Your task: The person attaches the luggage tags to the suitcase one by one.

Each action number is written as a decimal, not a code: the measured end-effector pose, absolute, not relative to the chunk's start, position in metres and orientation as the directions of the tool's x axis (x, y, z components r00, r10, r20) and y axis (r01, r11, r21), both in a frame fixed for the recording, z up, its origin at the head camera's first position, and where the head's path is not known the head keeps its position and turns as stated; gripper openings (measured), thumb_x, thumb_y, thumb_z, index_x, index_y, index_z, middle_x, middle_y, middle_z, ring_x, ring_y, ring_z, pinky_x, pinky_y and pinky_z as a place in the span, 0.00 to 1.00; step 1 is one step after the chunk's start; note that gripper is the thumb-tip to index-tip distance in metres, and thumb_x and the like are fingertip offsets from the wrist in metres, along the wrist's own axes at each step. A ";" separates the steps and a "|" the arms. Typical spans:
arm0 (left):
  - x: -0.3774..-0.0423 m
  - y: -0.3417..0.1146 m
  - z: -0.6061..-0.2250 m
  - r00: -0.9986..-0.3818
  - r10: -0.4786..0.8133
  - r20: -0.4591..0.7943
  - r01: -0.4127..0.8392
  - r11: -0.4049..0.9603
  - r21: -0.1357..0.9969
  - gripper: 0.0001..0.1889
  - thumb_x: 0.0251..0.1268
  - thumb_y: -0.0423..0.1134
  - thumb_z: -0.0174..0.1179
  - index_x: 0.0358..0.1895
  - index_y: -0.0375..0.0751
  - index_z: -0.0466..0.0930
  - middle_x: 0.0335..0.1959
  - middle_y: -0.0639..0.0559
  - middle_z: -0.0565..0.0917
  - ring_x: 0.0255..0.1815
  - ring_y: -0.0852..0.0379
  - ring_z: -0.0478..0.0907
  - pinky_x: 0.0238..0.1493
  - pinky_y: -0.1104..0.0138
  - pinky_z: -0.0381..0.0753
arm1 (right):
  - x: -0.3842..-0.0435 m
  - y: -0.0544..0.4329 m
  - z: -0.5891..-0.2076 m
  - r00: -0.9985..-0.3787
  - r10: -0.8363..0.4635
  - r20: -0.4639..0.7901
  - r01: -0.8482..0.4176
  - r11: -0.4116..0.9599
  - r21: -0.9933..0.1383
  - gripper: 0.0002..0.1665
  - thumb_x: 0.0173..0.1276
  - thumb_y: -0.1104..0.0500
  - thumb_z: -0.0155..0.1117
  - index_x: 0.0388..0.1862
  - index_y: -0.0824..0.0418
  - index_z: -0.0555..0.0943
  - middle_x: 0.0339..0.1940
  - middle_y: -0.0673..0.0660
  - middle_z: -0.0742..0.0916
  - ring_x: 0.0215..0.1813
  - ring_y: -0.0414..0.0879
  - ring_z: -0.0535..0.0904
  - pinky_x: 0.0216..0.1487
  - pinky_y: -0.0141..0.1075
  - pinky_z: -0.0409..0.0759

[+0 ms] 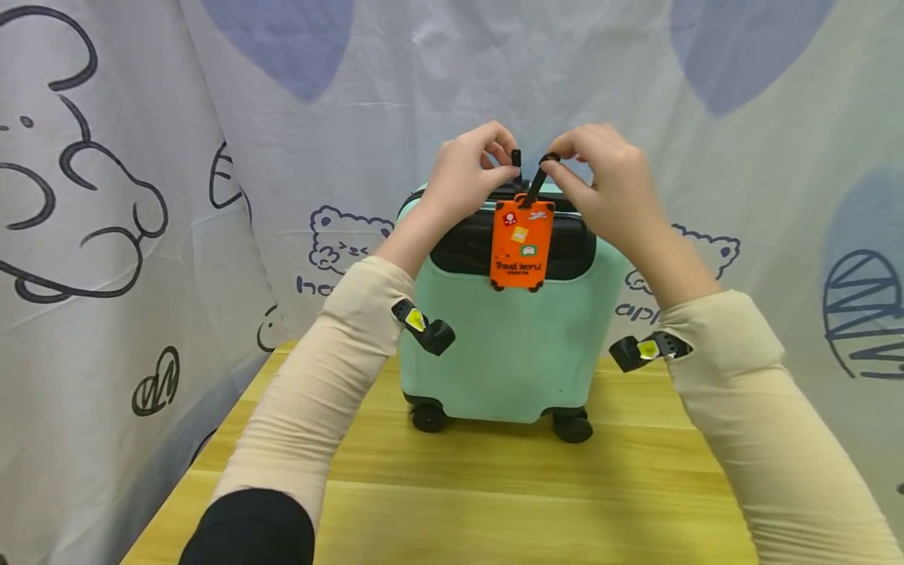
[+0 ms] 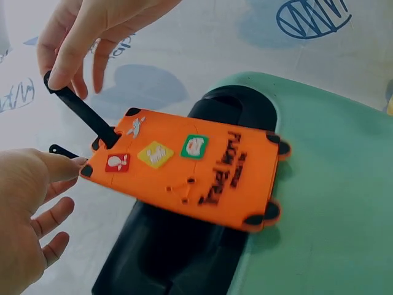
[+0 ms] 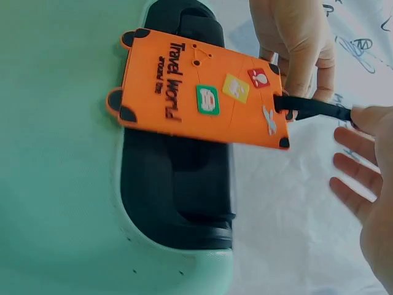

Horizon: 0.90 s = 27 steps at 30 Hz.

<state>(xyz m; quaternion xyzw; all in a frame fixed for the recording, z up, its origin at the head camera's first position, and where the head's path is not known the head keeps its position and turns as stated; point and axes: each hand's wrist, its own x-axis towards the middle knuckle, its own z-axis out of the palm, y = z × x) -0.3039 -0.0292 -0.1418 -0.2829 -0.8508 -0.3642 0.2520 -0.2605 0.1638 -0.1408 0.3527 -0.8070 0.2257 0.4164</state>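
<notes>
An orange luggage tag (image 1: 521, 247) lettered "Travel World" hangs in front of the black top handle of a mint-green suitcase (image 1: 494, 345). Its black strap (image 2: 86, 117) passes through the slot at the tag's upper edge. My right hand (image 1: 610, 184) pinches one end of this strap between thumb and fingertips, holding it up and to the right. On the other side, my left hand (image 1: 469, 173) pinches the other strap end, whose tip pokes up past the fingers. In the left wrist view the left thumb lies close to a tag corner; whether they touch I cannot tell.
The suitcase stands upright on its black wheels (image 1: 429, 417) on a yellow wood-grain table (image 1: 452, 502). Behind and to the left hangs a pale curtain (image 1: 424, 86) with cartoon drawings. Each wrist wears a black strap with a small camera.
</notes>
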 end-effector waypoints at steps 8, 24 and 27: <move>-0.315 -0.026 -0.147 -0.777 0.279 0.564 0.591 0.630 0.503 0.10 0.67 0.44 0.62 0.47 0.46 0.78 0.42 0.51 0.83 0.38 0.56 0.76 0.41 0.69 0.74 | -0.276 0.158 -0.146 -0.657 -0.260 0.707 -0.649 0.672 -0.357 0.14 0.77 0.57 0.51 0.52 0.67 0.73 0.46 0.64 0.82 0.49 0.55 0.77 0.52 0.45 0.75; -0.323 -0.025 -0.160 -0.781 0.352 0.516 0.538 0.799 0.268 0.10 0.67 0.50 0.61 0.47 0.54 0.82 0.46 0.55 0.81 0.51 0.54 0.73 0.53 0.58 0.69 | -0.282 0.158 -0.152 -0.703 -0.162 0.693 -0.581 0.693 -0.427 0.14 0.77 0.57 0.50 0.50 0.67 0.74 0.43 0.63 0.79 0.44 0.52 0.71 0.42 0.39 0.66; -0.322 -0.024 -0.162 -0.778 0.365 0.511 0.528 0.821 0.217 0.10 0.68 0.50 0.61 0.47 0.55 0.82 0.48 0.56 0.81 0.53 0.52 0.71 0.54 0.57 0.69 | -0.283 0.158 -0.154 -0.697 -0.148 0.701 -0.581 0.689 -0.432 0.13 0.77 0.57 0.50 0.49 0.67 0.74 0.41 0.63 0.79 0.41 0.50 0.70 0.41 0.38 0.65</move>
